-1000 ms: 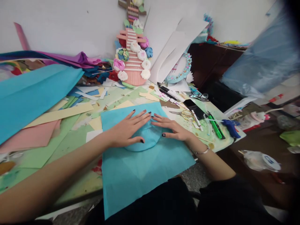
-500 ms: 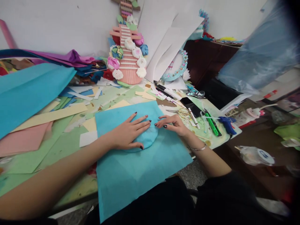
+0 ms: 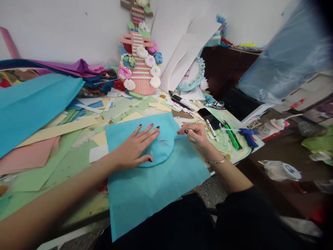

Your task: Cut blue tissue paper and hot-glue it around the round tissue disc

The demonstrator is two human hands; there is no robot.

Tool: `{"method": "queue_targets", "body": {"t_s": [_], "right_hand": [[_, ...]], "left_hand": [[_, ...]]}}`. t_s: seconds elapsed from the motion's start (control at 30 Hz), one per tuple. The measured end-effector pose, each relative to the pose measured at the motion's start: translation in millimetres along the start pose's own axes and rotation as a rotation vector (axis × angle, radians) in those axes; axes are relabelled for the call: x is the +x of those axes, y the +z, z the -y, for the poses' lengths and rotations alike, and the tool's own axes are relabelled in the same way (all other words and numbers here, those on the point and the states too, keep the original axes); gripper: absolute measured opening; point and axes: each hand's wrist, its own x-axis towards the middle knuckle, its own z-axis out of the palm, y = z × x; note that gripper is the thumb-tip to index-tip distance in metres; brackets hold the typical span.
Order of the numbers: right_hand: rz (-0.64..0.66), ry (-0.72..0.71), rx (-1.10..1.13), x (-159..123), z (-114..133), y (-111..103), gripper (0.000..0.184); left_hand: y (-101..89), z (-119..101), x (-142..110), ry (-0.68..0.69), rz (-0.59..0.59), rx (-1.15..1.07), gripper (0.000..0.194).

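Partly, the blue disc [image 3: 164, 150] is covered by the wide-spread left hand [image 3: 134, 147]; just rightward, the right hand's [image 3: 198, 134] hold cannot be told.

Blue sheet [image 3: 156, 189]; green cutter [image 3: 232, 135].

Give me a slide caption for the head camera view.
Left hand spread over a rounded blue shape on a blue sheet, right hand near it.

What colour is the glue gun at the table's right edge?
The glue gun is dark blue, seen best in the head view.
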Motion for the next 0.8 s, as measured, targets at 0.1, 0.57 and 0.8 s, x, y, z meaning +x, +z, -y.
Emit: {"method": "queue_targets", "body": {"t_s": [0.1, 0.57, 0.8], "right_hand": [[0.073, -0.073, -0.084, -2.3, 21.3, -12.8, 0.023], [0.545, -0.235, -0.619, -116.7, 75.9, -4.4, 0.06], [0.344, -0.323, -0.443, -89.6, 80.9, -22.5, 0.04]], "left_hand": [[11.4, 2.3, 9.6, 0.027, 0.145, 0.122, 0.085], [5.7, -114.3, -58.4, 0.026, 0.335, 0.081, 0.093], [-13.2, -119.5, -61.0, 0.012, 0.27, 0.262, 0.048]]}}
